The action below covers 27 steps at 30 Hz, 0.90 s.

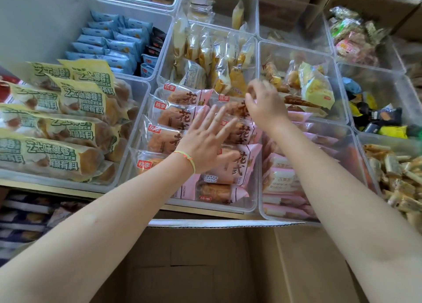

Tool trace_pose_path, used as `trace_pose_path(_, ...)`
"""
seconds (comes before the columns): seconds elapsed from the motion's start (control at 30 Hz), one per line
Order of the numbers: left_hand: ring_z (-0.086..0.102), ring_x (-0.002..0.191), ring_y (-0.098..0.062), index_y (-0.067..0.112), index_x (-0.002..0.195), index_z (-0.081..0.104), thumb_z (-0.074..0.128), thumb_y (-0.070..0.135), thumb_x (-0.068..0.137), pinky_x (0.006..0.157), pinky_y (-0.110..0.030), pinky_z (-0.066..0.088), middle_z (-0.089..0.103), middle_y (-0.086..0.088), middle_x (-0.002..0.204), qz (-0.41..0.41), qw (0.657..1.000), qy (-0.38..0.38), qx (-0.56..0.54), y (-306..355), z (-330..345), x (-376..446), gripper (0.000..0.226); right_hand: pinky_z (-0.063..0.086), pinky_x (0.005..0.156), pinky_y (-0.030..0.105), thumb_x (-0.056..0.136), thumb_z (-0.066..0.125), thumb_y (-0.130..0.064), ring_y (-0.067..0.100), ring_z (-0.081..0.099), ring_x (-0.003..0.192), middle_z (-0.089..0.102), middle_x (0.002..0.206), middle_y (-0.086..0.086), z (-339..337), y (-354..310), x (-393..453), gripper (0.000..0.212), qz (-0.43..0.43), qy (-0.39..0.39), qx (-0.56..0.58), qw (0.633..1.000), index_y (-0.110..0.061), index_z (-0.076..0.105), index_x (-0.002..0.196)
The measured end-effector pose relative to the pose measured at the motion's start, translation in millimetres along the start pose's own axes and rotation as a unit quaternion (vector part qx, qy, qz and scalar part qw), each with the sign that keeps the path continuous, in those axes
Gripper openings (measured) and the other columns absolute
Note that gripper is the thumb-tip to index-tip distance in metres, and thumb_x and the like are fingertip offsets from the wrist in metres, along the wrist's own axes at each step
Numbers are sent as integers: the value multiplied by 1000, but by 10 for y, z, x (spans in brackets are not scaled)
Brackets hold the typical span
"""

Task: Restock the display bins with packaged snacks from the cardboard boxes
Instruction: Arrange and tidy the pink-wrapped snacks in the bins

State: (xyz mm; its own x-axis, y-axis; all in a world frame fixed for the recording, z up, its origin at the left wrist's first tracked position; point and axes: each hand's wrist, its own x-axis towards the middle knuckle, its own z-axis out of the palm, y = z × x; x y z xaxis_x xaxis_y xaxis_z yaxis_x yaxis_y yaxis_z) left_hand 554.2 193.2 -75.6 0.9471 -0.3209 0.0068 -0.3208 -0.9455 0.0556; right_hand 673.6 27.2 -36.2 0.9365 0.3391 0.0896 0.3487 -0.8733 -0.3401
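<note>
A clear plastic bin (137, 129) in the middle holds several pink packaged breads (175, 111) in two rows. My left hand (205, 138) lies flat with straight, spread fingers on the packs in the right row. My right hand (265, 102) hovers over the far end of that row with loosely curled fingers; I cannot tell whether it pinches a pack. An open cardboard box (217, 264) stands below the shelf edge, between my forearms, and its inside shows no packs.
Clear bins surround the middle one: green-labelled breads (59, 124) on the left, blue packs (109, 42) behind them, yellow cakes (214, 58) beyond, pink packs (283, 179) on the right, mixed snacks (397, 177) far right. More cardboard boxes (370, 3) stand at the top right.
</note>
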Motion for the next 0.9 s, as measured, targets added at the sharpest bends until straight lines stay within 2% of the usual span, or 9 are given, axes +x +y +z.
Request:
trace_pose_path(0.07,1,152,-24,21,157,15,20,53,101,123,-45,2,10,-7,165,-53,997,31,-46,-29,-121,37,64,43,71,36,97,43,-15,29,57,92,62,98,9,-85,141,-212,21,41,-36,22,998,-6,62,102)
trace_pose_path(0.13,20,148,-25,19,151,31,31,33,102,117,-45,20,31,-5,158,-122,988,57,-75,-95,-214,116,51,50,76,37,94,46,-15,26,59,92,63,101,6,-97,225,-355,22,86,-96,25,991,-10,66,103)
trace_pose_path(0.2,33,138,-28,16,140,44,36,25,100,108,-46,31,45,-7,146,-182,977,43,-99,-174,-254,222,41,51,79,36,93,50,-16,24,59,94,63,105,5,-62,253,-420,24,134,-122,64,981,-12,67,110)
trace_pose_path(0.27,40,129,-31,14,131,52,37,25,101,103,-47,36,51,-10,136,-212,970,10,-119,-231,-263,321,35,50,78,33,93,50,-11,25,60,97,65,111,8,-14,256,-441,28,176,-112,131,969,-13,67,116)
trace_pose_path(0.37,43,125,-31,18,124,58,42,27,101,102,-47,36,56,-8,129,-242,959,4,-150,-293,-240,408,29,52,83,35,94,52,-8,26,61,102,67,114,9,24,259,-459,28,230,-83,173,954,-13,69,116)
trace_pose_path(0.5,45,121,-31,22,115,59,47,26,99,100,-47,37,58,-7,123,-251,954,26,-161,-289,-231,442,21,48,74,30,91,56,-5,27,64,95,70,99,8,12,248,-459,19,252,-73,163,951,-13,73,89)
trace_pose_path(0.7,48,116,-32,13,110,56,53,21,96,94,-45,43,57,-10,120,-265,957,53,-105,-364,-165,465,16,54,80,38,96,56,-12,27,63,90,68,100,8,-43,260,-416,16,243,-21,92,965,-13,71,92)
trace_pose_path(0.83,46,120,-33,9,120,53,53,24,97,96,-44,41,53,-14,125,-271,959,29,-71,-325,-159,491,28,52,72,34,96,54,-11,26,62,90,68,105,7,-37,196,-375,17,226,-12,60,972,-15,71,94)
trace_pose_path(0.9,48,116,-34,9,120,53,55,22,94,94,-44,41,52,-15,122,-266,960,48,-67,-296,-184,479,29,47,68,31,95,52,-9,25,60,89,66,110,5,-60,175,-385,18,214,-14,51,975,-15,68,102)
